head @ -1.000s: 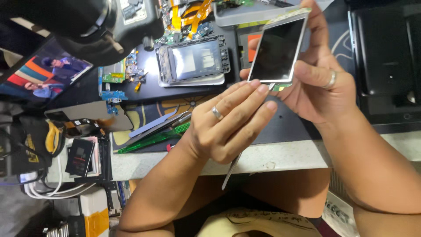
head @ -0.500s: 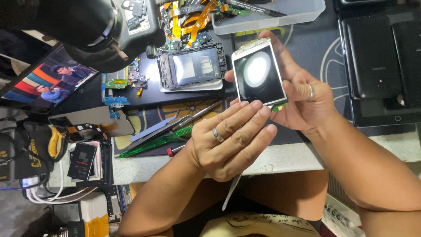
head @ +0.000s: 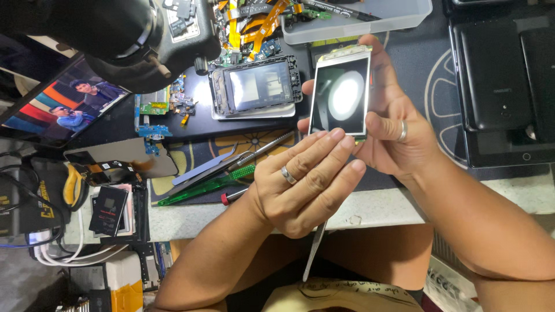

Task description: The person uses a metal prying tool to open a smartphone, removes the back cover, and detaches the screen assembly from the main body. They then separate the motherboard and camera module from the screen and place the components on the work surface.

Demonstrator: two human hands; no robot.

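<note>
My right hand (head: 404, 136) grips a phone screen panel (head: 340, 95) by its sides and holds it upright above the dark work mat (head: 404, 69). The glass faces me and reflects a bright round lamp. My left hand (head: 303, 188) is just below the panel, its fingertips touching the bottom edge. A thin metal tool (head: 315, 251) is pinched in that hand, and its blade points down past the palm toward my lap. Both hands wear a ring.
An opened phone frame (head: 254, 86) lies on the mat behind the panel. Orange flex cables (head: 254, 20) and a clear plastic tray (head: 370, 23) sit at the back. Tweezers (head: 254, 153), a green pry tool (head: 211, 188), black devices (head: 503, 86) at right, a large black scope (head: 115, 34) at top left.
The screen panel has turned from tilted to upright and square to me, with the lamp glare now on its glass. My left fingertips stay at its lower edge.
</note>
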